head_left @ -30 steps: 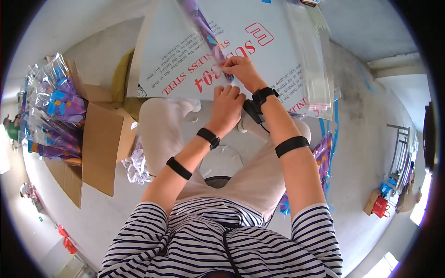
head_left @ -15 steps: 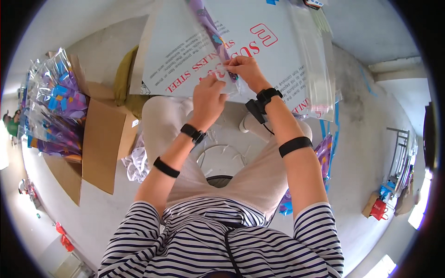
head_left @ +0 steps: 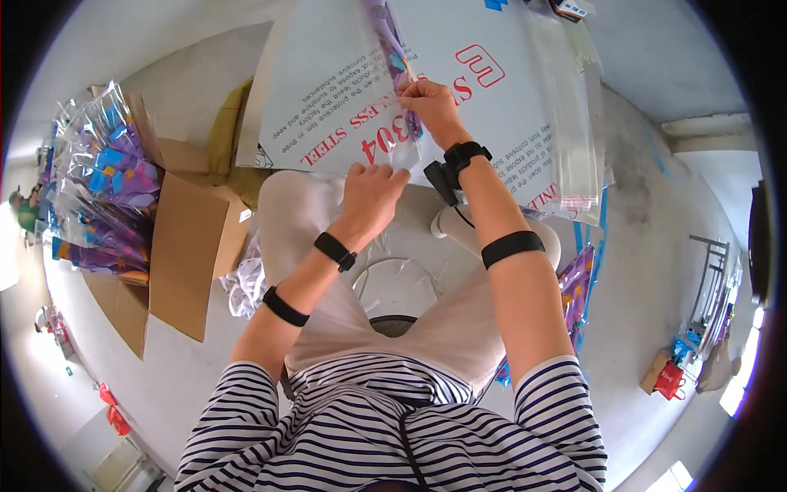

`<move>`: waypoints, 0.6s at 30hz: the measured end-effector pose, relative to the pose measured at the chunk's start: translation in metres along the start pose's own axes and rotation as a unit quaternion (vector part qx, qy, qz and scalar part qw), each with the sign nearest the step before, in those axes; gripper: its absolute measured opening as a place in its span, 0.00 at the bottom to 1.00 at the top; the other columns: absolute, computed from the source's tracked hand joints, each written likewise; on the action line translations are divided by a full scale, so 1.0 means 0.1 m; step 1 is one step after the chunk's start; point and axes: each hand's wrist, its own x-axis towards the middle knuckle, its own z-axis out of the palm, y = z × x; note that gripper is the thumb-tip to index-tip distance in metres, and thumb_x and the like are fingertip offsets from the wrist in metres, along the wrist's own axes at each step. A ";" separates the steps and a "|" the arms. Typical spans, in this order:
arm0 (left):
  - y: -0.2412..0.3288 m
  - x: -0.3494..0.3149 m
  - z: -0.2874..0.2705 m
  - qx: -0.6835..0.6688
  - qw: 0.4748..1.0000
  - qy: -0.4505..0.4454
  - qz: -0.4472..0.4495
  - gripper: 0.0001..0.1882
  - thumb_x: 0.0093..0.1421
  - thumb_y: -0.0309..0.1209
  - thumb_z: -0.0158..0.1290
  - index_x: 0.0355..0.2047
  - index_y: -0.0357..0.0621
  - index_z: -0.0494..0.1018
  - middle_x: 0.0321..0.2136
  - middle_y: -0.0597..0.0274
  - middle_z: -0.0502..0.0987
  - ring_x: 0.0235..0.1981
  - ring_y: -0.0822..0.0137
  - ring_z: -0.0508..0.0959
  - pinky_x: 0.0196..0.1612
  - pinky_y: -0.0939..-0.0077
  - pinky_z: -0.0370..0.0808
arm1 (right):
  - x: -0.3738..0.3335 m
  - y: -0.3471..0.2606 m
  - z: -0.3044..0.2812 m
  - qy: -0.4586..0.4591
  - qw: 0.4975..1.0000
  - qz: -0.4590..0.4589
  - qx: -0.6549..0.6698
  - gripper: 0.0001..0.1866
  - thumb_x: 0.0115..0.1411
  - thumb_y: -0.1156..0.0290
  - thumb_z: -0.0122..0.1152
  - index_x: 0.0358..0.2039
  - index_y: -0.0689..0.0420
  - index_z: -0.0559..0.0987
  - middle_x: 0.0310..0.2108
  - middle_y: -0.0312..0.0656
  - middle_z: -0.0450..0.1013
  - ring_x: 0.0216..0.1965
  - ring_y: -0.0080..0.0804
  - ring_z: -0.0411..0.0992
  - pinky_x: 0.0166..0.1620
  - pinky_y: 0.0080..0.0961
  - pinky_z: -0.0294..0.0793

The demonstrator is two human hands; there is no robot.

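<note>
A long, narrow purple patterned item in a clear plastic bag (head_left: 395,51) lies lengthwise over the sheet-covered tabletop (head_left: 328,98). My right hand (head_left: 434,108) pinches this bag near its close end, thumb and forefinger together. Just below and to the left is my left hand (head_left: 373,199), its fingers curled closed. The bag's loose clear end (head_left: 404,154) hangs close by its fingertips; whether they hold some of that film I cannot make out. Black bands circle both forearms and wrists.
At the left, an open cardboard box (head_left: 193,254) stands beside bundled purple bagged items (head_left: 115,180). Flat clear bags (head_left: 561,107) are stacked along the tabletop's right side. More purple packages (head_left: 576,279) lie below right. An olive cloth-like object (head_left: 229,131) sits by the table's left edge.
My left hand has drawn down and away from the bag's end. My right hand has moved slightly up, still pinching the bag. The whole view has shifted a little.
</note>
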 end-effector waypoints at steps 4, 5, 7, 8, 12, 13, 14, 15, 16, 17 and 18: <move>0.01 -0.17 -0.14 -0.014 0.998 -0.036 0.044 0.10 0.51 0.28 0.63 0.34 0.48 0.75 0.30 0.63 0.75 0.36 0.62 0.75 0.41 0.63 0.66 | 0.00 0.00 -0.03 -0.029 0.995 0.002 0.096 0.03 0.57 0.85 0.62 0.29 0.64 0.82 0.45 0.43 0.79 0.47 0.26 0.74 0.53 0.23 0.73; 0.03 -0.18 -0.24 -0.010 0.998 -0.050 0.044 0.11 0.52 0.29 0.62 0.36 0.47 0.76 0.31 0.64 0.76 0.37 0.62 0.76 0.42 0.63 0.66 | 0.01 0.02 -0.04 -0.028 0.995 0.004 0.095 0.03 0.57 0.85 0.62 0.29 0.64 0.82 0.45 0.43 0.79 0.47 0.26 0.74 0.53 0.23 0.73; 0.04 -0.18 -0.26 -0.009 0.997 -0.064 0.046 0.12 0.53 0.30 0.62 0.38 0.47 0.77 0.33 0.64 0.77 0.38 0.62 0.76 0.43 0.62 0.66 | 0.03 0.05 -0.08 -0.041 0.993 -0.024 0.108 0.03 0.58 0.85 0.62 0.30 0.65 0.82 0.47 0.43 0.78 0.47 0.27 0.73 0.53 0.23 0.72; 0.01 -0.15 -0.24 -0.040 0.998 -0.019 0.033 0.14 0.53 0.30 0.62 0.41 0.47 0.77 0.36 0.64 0.77 0.41 0.61 0.76 0.44 0.61 0.66 | 0.03 0.05 -0.06 -0.042 0.993 -0.025 0.107 0.03 0.58 0.85 0.62 0.30 0.65 0.82 0.47 0.43 0.78 0.47 0.27 0.73 0.53 0.23 0.72; -0.01 0.24 -0.16 -0.042 0.988 0.127 0.080 0.17 0.52 0.31 0.62 0.43 0.47 0.77 0.43 0.63 0.76 0.49 0.62 0.74 0.48 0.60 0.67 | 0.00 0.02 -0.05 -0.028 0.990 -0.030 0.134 0.01 0.54 0.83 0.65 0.27 0.65 0.81 0.40 0.39 0.79 0.41 0.24 0.74 0.47 0.21 0.74; 0.02 0.25 -0.08 -0.009 0.995 0.055 0.081 0.23 0.52 0.37 0.65 0.48 0.47 0.77 0.52 0.60 0.72 0.55 0.58 0.71 0.54 0.55 0.66 | -0.01 -0.01 -0.07 -0.026 0.992 -0.025 0.122 0.01 0.54 0.83 0.65 0.28 0.65 0.81 0.40 0.39 0.79 0.41 0.25 0.74 0.47 0.21 0.74; 0.06 0.22 -0.05 -0.009 0.995 0.056 0.082 0.23 0.52 0.37 0.65 0.48 0.47 0.77 0.52 0.60 0.72 0.55 0.58 0.71 0.54 0.55 0.66 | -0.03 -0.04 -0.10 -0.026 0.992 -0.026 0.121 0.01 0.54 0.83 0.65 0.28 0.65 0.81 0.40 0.39 0.79 0.41 0.25 0.74 0.47 0.21 0.74; 0.11 0.16 -0.02 -0.001 0.996 0.025 0.086 0.26 0.51 0.39 0.66 0.51 0.48 0.76 0.56 0.59 0.69 0.58 0.56 0.69 0.56 0.52 0.65 | -0.06 -0.07 -0.14 -0.038 0.991 -0.025 0.130 0.02 0.55 0.82 0.66 0.30 0.65 0.82 0.41 0.39 0.79 0.42 0.25 0.74 0.47 0.21 0.74; 0.15 0.10 0.01 0.006 0.996 -0.006 0.090 0.30 0.51 0.41 0.68 0.54 0.50 0.75 0.59 0.58 0.66 0.60 0.54 0.67 0.58 0.49 0.64 | -0.09 -0.10 -0.20 -0.050 0.989 -0.023 0.138 0.03 0.56 0.81 0.66 0.32 0.65 0.82 0.41 0.40 0.79 0.42 0.26 0.74 0.48 0.21 0.74; 0.13 0.03 0.04 -0.005 0.996 -0.014 0.085 0.33 0.49 0.43 0.69 0.57 0.55 0.75 0.62 0.58 0.63 0.62 0.55 0.65 0.60 0.44 0.61 | -0.16 -0.18 -0.26 -0.047 0.989 -0.023 0.138 0.03 0.56 0.81 0.66 0.32 0.65 0.82 0.41 0.40 0.79 0.42 0.26 0.74 0.48 0.21 0.74; 0.11 0.01 0.04 -0.007 0.996 -0.015 0.083 0.33 0.49 0.43 0.69 0.57 0.55 0.75 0.62 0.58 0.63 0.62 0.55 0.65 0.60 0.44 0.61 | -0.23 -0.27 -0.32 -0.053 0.989 -0.033 0.131 0.04 0.59 0.79 0.64 0.34 0.65 0.82 0.45 0.43 0.78 0.47 0.27 0.73 0.53 0.24 0.72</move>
